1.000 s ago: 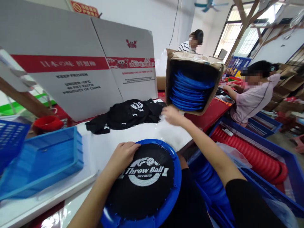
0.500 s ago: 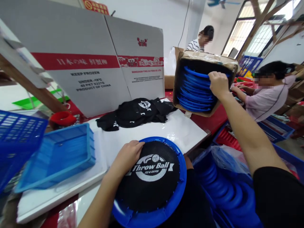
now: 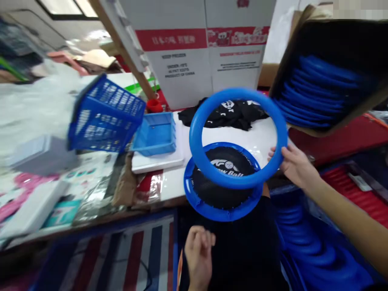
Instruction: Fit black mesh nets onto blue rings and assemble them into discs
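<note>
A plain blue ring [image 3: 198, 133] is held up at its right side by my right hand [image 3: 292, 163], fingers closed on the rim. Under it a blue-rimmed disc with black mesh [image 3: 212, 190] and white lettering rests at the table's front edge, partly covered by the ring. My left hand [image 3: 200, 252] is below the disc, near my lap, touching neither piece. Its fingers are curled in, and whether anything small is inside is hidden.
An open carton [image 3: 280, 72] of stacked blue rings stands at right. Black mesh pieces [image 3: 242, 115] lie behind the disc. A light blue tray [image 3: 156, 151] and blue basket [image 3: 106, 117] are at left; more blue rings [image 3: 306, 238] sit low at right.
My right hand has come away from the carton with a blue ring. My left hand has let go of the mesh disc and moved down toward my lap. The view has swung left.
</note>
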{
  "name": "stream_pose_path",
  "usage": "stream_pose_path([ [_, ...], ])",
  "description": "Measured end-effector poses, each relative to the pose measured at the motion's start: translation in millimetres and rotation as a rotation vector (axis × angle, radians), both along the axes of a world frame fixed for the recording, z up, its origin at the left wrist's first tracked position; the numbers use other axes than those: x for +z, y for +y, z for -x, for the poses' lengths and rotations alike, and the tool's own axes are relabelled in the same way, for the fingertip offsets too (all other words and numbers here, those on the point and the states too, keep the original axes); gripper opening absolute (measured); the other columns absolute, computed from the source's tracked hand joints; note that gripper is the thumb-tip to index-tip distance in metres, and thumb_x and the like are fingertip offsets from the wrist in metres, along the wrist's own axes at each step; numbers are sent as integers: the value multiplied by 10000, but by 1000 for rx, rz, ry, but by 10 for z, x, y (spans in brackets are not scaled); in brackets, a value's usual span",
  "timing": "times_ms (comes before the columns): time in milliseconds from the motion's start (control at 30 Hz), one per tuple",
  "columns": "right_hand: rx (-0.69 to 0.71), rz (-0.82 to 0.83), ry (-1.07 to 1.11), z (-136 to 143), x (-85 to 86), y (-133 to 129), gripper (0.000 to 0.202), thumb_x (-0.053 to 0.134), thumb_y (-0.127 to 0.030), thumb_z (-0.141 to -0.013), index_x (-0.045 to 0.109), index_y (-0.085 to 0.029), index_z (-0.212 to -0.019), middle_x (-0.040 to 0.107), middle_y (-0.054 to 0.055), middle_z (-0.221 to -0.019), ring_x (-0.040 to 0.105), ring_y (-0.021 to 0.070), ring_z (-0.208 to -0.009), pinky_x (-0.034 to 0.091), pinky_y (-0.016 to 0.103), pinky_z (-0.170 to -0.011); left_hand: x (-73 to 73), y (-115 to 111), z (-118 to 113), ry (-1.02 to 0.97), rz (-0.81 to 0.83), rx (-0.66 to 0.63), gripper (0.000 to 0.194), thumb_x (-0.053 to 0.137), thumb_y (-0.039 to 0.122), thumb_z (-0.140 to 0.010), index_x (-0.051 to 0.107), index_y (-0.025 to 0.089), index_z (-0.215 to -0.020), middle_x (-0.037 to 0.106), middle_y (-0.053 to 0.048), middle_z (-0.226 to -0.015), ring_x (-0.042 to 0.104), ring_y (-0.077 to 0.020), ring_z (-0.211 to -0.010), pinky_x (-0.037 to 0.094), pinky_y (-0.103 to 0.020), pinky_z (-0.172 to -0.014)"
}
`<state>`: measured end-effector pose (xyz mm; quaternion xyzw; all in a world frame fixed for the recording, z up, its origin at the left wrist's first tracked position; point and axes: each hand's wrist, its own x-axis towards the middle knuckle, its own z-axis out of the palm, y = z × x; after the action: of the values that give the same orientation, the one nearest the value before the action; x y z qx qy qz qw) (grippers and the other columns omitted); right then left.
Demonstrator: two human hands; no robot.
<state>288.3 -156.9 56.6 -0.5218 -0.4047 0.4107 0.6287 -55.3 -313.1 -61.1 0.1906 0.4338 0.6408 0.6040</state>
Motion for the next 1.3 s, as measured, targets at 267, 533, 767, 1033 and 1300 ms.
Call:
stream_pose_path([
  [267,337,306,121,420,-552,164,498,929,-428,-716,651,-256,-1092,821,48,-957,791,219,-740,710,409,-750,-221,261,-457,-161,2,-135,616,824,594,-852,575,321,-1344,710,-79,-1297,732,-282,-1140,587,-469,-985],
  [533,221,-32,-857,-133,-444,27,481,755,-589,-892,731,-290,-1267,652,155,-1500,580,394,-1441,464,660,-1204,132,625,-568,-176,-130,-184,540,932,396,-758,658,286,-1210,741,-19,-1026,741,-197,-925,621,-382,-903],
  [767,714,-473,-1204,378,-285,-380,465,654,-480,-1012,646,-318,-1448,734,127,-1373,598,353,-1412,385,667,-1258,329,644,-871,-149,-107,-80,832,929,406,-782,507,450,-1498,708,-31,-1365,710,-245,-1208,628,-410,-985],
  [1033,581,-606,-1197,739,71,-309,443,522,-324,-1084,576,-274,-1521,734,143,-1254,707,284,-1148,619,468,-997,681,953,-911,-50,-254,-85,1017,968,344,-745,404,408,-1590,707,-64,-1366,717,-251,-1226,593,-389,-1057],
  [1300,507,-511,-953,688,442,-191,369,559,-463,-1068,714,-380,-1393,772,71,-1263,756,275,-1143,645,435,-995,782,817,-946,-99,-300,2,1113,957,386,-761,295,452,-1653,628,-89,-1505,659,-288,-1343,543,-458,-1147],
])
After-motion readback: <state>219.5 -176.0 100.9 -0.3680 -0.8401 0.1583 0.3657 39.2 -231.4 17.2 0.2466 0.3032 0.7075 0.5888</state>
